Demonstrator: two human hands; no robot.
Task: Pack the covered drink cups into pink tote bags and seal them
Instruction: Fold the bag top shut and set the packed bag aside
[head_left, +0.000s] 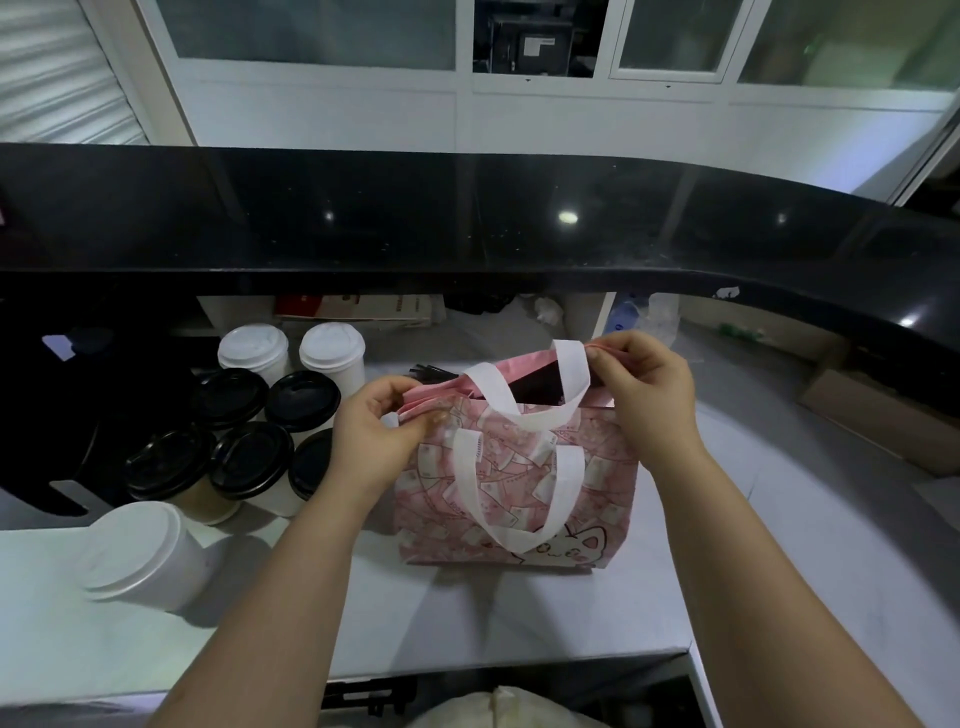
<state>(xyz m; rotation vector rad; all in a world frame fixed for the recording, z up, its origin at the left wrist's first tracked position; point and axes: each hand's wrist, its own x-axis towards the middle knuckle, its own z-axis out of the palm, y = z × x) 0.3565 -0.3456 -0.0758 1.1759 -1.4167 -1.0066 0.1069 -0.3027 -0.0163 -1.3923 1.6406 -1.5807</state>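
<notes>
Pink tote bag (511, 493) stood upright mid white counter (467, 623). Top rim pinched at L end by left hand (379, 431) and at R end by right hand (644, 395), fingers curled on fabric. Mouth partly open. Lidded cups (249, 415) grouped just left of bag.
</notes>
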